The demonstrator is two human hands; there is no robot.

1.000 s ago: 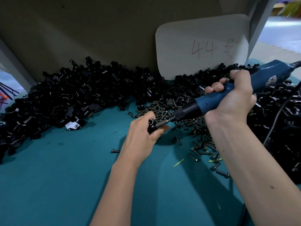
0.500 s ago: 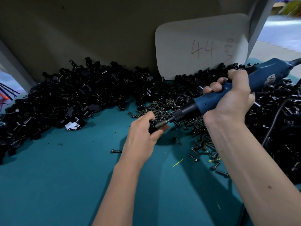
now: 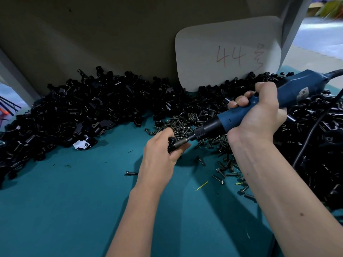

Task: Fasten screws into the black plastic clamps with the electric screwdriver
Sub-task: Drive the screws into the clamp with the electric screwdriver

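Now Screwing a Clamp

Near us, the left hand [image 3: 160, 154] pinches a small black plastic clamp [image 3: 171, 143]. The right hand [image 3: 259, 115] wraps its fingers round the smooth blue electric screwdriver [image 3: 246, 110]; its metal tip touches the clamp. Farther back lie shiny screws [image 3: 187, 121] and lumpy black clamps [image 3: 78, 110] on the teal table [image 3: 65, 201].

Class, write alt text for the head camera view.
The right hand grips a blue electric screwdriver, its bit pressed into a black clamp that the left hand holds above a teal table heaped with clamps and screws.

A white card [image 3: 228, 56] marked "44" leans behind the teal tabletop [image 3: 65, 210].
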